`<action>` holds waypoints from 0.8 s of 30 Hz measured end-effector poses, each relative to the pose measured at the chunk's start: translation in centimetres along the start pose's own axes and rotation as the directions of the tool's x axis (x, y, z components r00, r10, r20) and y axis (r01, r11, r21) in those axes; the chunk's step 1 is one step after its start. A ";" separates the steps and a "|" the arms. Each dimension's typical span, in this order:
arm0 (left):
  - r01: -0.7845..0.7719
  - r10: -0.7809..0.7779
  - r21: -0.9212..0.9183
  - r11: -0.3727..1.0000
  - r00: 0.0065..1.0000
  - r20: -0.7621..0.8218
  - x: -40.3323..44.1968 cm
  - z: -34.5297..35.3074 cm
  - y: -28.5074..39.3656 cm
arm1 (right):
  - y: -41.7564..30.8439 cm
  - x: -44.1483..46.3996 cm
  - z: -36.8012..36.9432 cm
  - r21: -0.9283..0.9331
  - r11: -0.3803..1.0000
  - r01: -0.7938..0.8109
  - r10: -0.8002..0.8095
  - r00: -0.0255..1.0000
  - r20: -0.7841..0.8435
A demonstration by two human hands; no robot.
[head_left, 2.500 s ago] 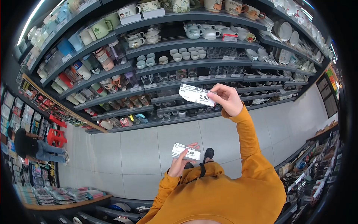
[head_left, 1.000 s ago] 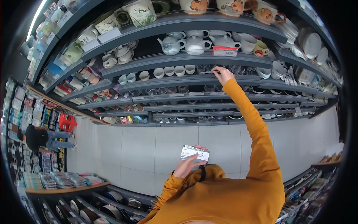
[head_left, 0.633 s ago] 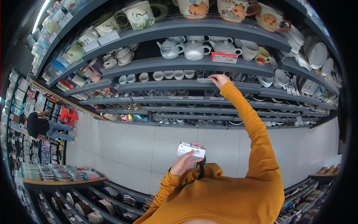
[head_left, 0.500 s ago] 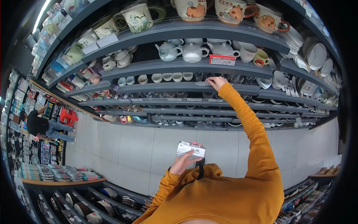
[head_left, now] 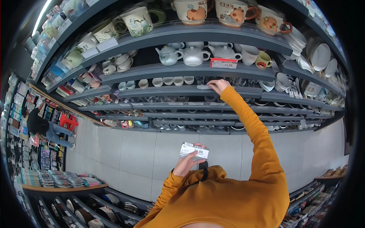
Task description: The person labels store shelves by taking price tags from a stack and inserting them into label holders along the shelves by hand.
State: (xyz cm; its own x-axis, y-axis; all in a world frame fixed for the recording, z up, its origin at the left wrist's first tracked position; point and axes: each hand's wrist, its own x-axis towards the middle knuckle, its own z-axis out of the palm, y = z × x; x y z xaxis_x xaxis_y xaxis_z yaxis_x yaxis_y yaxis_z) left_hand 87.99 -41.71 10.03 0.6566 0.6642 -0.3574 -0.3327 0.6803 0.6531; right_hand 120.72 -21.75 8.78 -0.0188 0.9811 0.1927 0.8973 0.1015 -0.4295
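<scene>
My left hand point(head_left: 185, 164) is closed on a stack of printed price labels point(head_left: 194, 151), held low in front of my body. Out at the shelf edge, my right hand point(head_left: 218, 86) pinches one label point(head_left: 203, 87) by its right end, against the front edge of the shelf point(head_left: 167, 91) with small bowls. White bowls point(head_left: 178, 80) stand left of this hand, and clear glasses point(head_left: 238, 81) stand behind it. One shelf up are teapots point(head_left: 193, 56) and a red-topped price sign point(head_left: 224, 63).
Large patterned mugs point(head_left: 192, 11) line a higher shelf. Plates point(head_left: 320, 57) stand at the right. A person point(head_left: 37, 123) in dark clothes is by the left racks, near a red stool point(head_left: 69, 121). Packaged goods point(head_left: 57, 178) lie on a low ledge behind at left.
My right hand has gone from holding a label up before me to the shelf edge, then slid slightly left. The left hand keeps its stack. The far person has raised an arm.
</scene>
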 end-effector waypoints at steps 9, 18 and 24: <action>-0.201 0.212 0.097 0.975 0.971 -0.110 0.5 0.6 2.6 | -10.3 -9.2 -1.2 0.593 0.798 0.108 0.030 0.975 -0.218; -0.345 0.344 0.167 0.924 0.938 0.033 1.8 4.4 6.7 | -18.0 -17.5 -3.9 0.872 0.489 0.020 0.182 0.975 -0.125; -0.314 0.307 0.134 0.940 0.949 0.075 1.9 4.3 6.7 | -18.2 -18.3 -4.3 0.893 0.450 0.012 0.241 0.961 -0.134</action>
State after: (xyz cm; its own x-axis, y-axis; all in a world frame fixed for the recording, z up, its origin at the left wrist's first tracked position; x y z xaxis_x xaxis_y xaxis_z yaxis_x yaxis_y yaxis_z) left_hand 89.94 -37.26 16.56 0.5719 0.8155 -0.0888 -0.4287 0.3893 0.8153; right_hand 106.63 -42.24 16.85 0.2575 0.9453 0.2002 0.0098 0.2046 -0.9788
